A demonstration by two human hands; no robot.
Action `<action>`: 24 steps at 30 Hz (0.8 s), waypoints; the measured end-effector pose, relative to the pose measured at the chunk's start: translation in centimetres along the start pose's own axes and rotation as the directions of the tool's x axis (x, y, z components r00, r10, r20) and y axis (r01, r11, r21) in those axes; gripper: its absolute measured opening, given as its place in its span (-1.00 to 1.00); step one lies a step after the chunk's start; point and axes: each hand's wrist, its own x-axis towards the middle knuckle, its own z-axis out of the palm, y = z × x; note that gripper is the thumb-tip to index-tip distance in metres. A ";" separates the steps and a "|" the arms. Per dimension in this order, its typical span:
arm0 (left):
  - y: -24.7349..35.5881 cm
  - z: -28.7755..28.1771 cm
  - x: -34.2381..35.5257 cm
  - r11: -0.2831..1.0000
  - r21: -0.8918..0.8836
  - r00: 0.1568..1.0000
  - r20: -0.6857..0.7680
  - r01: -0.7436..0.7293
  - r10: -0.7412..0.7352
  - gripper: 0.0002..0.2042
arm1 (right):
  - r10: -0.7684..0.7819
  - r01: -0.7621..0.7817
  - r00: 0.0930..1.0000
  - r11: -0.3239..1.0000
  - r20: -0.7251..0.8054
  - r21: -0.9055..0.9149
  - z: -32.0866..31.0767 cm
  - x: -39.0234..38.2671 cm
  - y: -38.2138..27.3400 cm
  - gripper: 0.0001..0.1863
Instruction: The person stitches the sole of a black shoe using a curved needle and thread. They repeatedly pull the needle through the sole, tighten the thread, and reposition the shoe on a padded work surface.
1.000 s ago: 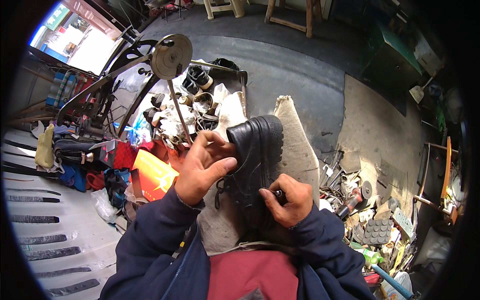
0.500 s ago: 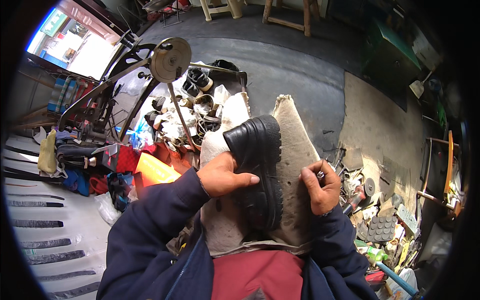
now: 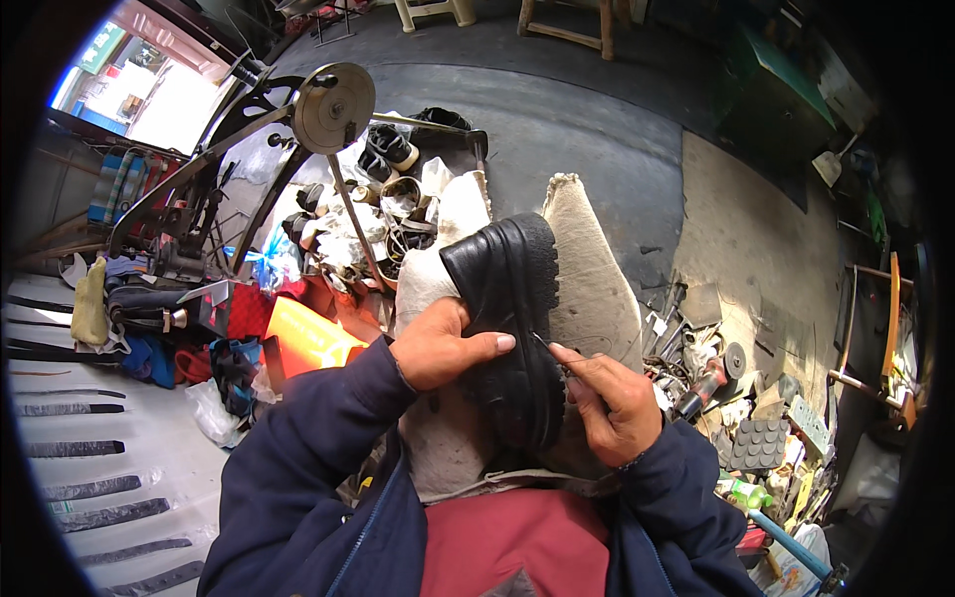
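Observation:
A black leather shoe [image 3: 502,279] with a chunky tread lies on its side over a pale, worn cloth pad [image 3: 592,269] on my lap, its sole facing right. My left hand [image 3: 440,348] grips the shoe from the left, thumb across the upper. My right hand [image 3: 612,403] is closed on a thin metal tool [image 3: 539,338], apparently an awl, its fingers at the sole's edge and the tool's point at the seam. The tool's handle is mostly hidden.
An iron hand-cranked machine [image 3: 333,107] stands at front left, beside piled shoes [image 3: 388,154]. An orange box [image 3: 308,338] and dark strips [image 3: 75,448] on a pale surface lie left. Scattered tools [image 3: 711,388] lie right. A wooden stool [image 3: 562,40] and green cabinet [image 3: 761,99] stand ahead.
My left hand has moved lower on the shoe, thumb across the upper. My right hand moved off to the right, then back to the sole's edge with the tool.

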 end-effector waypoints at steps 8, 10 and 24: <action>0.0 -0.2 -0.1 0.998 0.001 0.998 0.006 0.064 -0.064 -0.56 | 0.019 -0.020 0.997 1.000 0.071 0.006 -0.5 0.4 0.0 -0.51; 0.0 0.0 -0.1 0.999 0.000 0.999 0.003 0.041 -0.041 -0.56 | 0.030 -0.031 0.993 0.999 0.111 0.013 -0.9 0.6 -0.2 -0.51; -0.5 -1.7 0.1 0.993 0.114 0.993 0.119 0.011 -0.025 -0.55 | -0.183 0.180 0.983 0.970 -0.006 -0.164 0.6 1.7 1.8 -0.53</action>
